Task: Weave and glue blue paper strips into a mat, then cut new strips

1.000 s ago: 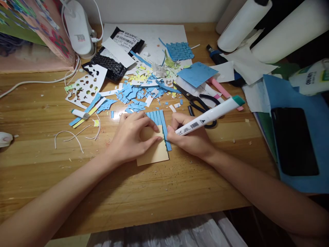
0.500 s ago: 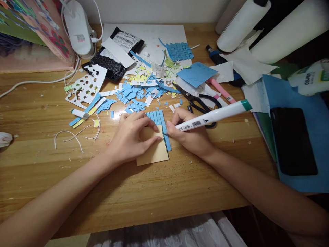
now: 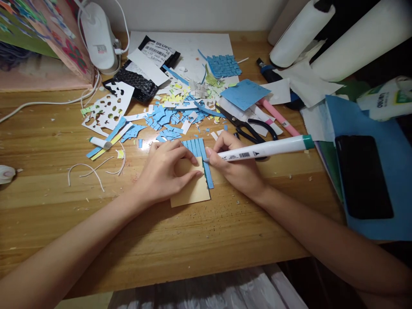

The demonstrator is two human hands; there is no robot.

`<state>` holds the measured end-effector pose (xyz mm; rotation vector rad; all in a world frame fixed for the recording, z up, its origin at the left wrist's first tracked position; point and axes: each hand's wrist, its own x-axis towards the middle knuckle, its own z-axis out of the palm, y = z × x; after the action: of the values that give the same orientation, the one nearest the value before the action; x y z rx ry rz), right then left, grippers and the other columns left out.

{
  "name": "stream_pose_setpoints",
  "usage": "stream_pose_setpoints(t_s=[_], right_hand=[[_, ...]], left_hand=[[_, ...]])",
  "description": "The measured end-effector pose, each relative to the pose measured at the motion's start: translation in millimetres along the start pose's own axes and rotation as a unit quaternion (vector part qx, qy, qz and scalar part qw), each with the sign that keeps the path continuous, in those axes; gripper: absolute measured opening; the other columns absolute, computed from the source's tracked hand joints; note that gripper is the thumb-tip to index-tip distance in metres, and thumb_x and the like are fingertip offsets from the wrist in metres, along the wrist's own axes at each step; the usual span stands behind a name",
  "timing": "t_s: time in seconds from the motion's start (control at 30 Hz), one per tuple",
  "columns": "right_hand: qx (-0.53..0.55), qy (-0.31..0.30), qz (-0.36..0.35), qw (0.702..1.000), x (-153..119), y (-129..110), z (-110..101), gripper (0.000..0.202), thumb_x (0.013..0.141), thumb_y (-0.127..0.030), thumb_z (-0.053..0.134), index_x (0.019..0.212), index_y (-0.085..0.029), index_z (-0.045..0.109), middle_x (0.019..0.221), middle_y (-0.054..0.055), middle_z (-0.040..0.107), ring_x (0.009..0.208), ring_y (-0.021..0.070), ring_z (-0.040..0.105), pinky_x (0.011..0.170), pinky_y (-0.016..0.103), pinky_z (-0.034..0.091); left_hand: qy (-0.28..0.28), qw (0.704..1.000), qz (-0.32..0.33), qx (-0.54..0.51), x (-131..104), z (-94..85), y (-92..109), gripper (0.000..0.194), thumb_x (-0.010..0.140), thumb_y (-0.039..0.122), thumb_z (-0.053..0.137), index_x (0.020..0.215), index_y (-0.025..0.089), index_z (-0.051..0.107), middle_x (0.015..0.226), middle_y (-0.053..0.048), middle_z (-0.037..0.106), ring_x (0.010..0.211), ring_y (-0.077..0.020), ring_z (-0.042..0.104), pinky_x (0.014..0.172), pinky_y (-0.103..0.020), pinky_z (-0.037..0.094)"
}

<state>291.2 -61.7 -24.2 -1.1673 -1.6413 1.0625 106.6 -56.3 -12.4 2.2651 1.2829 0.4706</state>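
Note:
A pale yellow card [image 3: 190,191] lies over a piece of blue paper with dark lines [image 3: 196,147]. My left hand [image 3: 167,171] presses on the card, thumb and forefinger on it near its right edge, the fingers apart and holding nothing up. In my right hand [image 3: 237,167] is a white marker with a green end [image 3: 267,148], pinched near its tip. The tip touches or nearly touches the blue paper beside the card's upper right edge. A blue strip shows to the right of the card.
Paper scraps [image 3: 164,115], black scissors [image 3: 249,128], a blue square [image 3: 246,94] and a pink marker [image 3: 278,116] lie beyond my hands. White strings [image 3: 85,165] are at left. A black phone [image 3: 363,176] rests on blue sheets at right.
My right hand has moved slightly away from me along the card's edge, and the marker's green end has dropped lower in view. My left hand stays on the card.

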Motion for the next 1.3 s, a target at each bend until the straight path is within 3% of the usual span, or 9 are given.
stream_pose_setpoints(t_s=[0.4, 0.57, 0.7, 0.8, 0.9, 0.97, 1.0, 1.13, 1.3], right_hand=[[0.031, 0.102, 0.009, 0.994, 3.6, -2.9, -0.6, 0.025, 0.086, -0.03, 0.052, 0.067, -0.021, 0.039, 0.057, -0.008, 0.036, 0.048, 0.0077, 0.034, 0.048, 0.023, 0.029], [0.052, 0.154, -0.022, 0.986, 8.3, -4.3, -4.2, 0.028, 0.084, -0.03, 0.053, 0.062, -0.021, 0.038, 0.057, -0.007, 0.036, 0.049, 0.0081, 0.034, 0.05, 0.024, 0.031], [0.057, 0.156, -0.031, 0.986, 11.2, -4.7, -5.7, 0.022, 0.078, -0.03, 0.061, 0.069, -0.021, 0.043, 0.061, -0.007, 0.041, 0.055, 0.0093, 0.04, 0.052, 0.023, 0.032], [0.047, 0.154, -0.029, 0.986, 12.0, -7.7, -8.0, 0.021, 0.074, -0.031, 0.065, 0.074, -0.021, 0.047, 0.063, -0.006, 0.045, 0.057, 0.0101, 0.041, 0.052, 0.023, 0.033], [-0.017, 0.182, -0.025, 0.983, 11.4, -13.4, -14.0, 0.02, 0.072, -0.032, 0.067, 0.077, -0.02, 0.051, 0.062, -0.006, 0.044, 0.055, 0.0101, 0.04, 0.049, 0.023, 0.031], [-0.046, 0.195, -0.024, 0.98, 10.4, -16.7, -19.6, 0.02, 0.073, -0.034, 0.066, 0.082, -0.02, 0.055, 0.063, -0.006, 0.046, 0.055, 0.0105, 0.042, 0.049, 0.023, 0.032], [-0.052, 0.191, -0.027, 0.98, 9.9, -17.9, -22.2, 0.022, 0.073, -0.035, 0.065, 0.086, -0.02, 0.056, 0.065, -0.004, 0.05, 0.057, 0.0111, 0.045, 0.05, 0.023, 0.034], [-0.05, 0.118, 0.005, 0.992, 7.8, -18.0, -27.0, 0.034, 0.08, -0.042, 0.057, 0.106, -0.02, 0.055, 0.074, 0.002, 0.065, 0.06, 0.0144, 0.058, 0.053, 0.026, 0.045], [-0.003, 0.023, 0.113, 0.993, 5.0, -11.5, -18.5, 0.029, 0.081, -0.043, 0.055, 0.099, -0.02, 0.056, 0.073, 0.007, 0.069, 0.057, 0.0171, 0.065, 0.053, 0.03, 0.053]], left_hand=[[0.003, 0.997, -0.021, -0.078, 1.9, -2.9, 2.5, 0.017, 0.077, 0.038, 0.063, 0.079, 0.02, 0.063, 0.087, -0.001, 0.063, 0.087, -0.0178, 0.056, 0.083, -0.035, 0.034], [0.005, 0.983, -0.094, -0.161, -2.8, -49.3, -5.7, 0.021, 0.08, 0.04, 0.058, 0.08, 0.02, 0.063, 0.088, -0.003, 0.066, 0.081, -0.0167, 0.058, 0.069, -0.028, 0.042], [-0.003, 0.995, -0.074, -0.074, -23.1, -96.6, -40.0, 0.022, 0.077, 0.044, 0.06, 0.077, 0.023, 0.065, 0.086, -0.002, 0.066, 0.082, -0.0185, 0.058, 0.074, -0.031, 0.042], [0.028, 0.996, -0.078, 0.043, -38.7, -111.1, -64.2, 0.021, 0.076, 0.044, 0.06, 0.079, 0.024, 0.067, 0.089, -0.004, 0.065, 0.088, -0.0226, 0.056, 0.079, -0.037, 0.041], [0.224, 0.948, -0.091, 0.206, -46.0, -105.2, -61.8, 0.02, 0.072, 0.039, 0.066, 0.085, 0.025, 0.069, 0.114, -0.009, 0.058, 0.11, -0.0316, 0.046, 0.092, -0.049, 0.031], [0.274, 0.939, -0.079, 0.191, -45.3, -92.6, -45.0, 0.018, 0.08, 0.037, 0.059, 0.089, 0.024, 0.067, 0.114, -0.008, 0.058, 0.11, -0.0283, 0.047, 0.092, -0.045, 0.033], [0.266, 0.95, -0.066, 0.152, -43.6, -84.5, -34.5, 0.018, 0.083, 0.036, 0.054, 0.088, 0.023, 0.066, 0.103, -0.007, 0.062, 0.101, -0.0246, 0.053, 0.087, -0.041, 0.037], [0.07, 0.995, -0.061, 0.031, -33.3, -46.4, -0.7, 0.029, 0.086, 0.043, 0.048, 0.098, 0.019, 0.059, 0.093, -0.006, 0.063, 0.078, -0.0188, 0.059, 0.068, -0.032, 0.044], [0.082, 0.991, -0.097, 0.04, -27.8, -12.9, 3.2, 0.059, 0.069, 0.048, 0.067, 0.116, 0.016, 0.049, 0.102, -0.011, 0.059, 0.078, -0.0226, 0.06, 0.071, -0.038, 0.046]])
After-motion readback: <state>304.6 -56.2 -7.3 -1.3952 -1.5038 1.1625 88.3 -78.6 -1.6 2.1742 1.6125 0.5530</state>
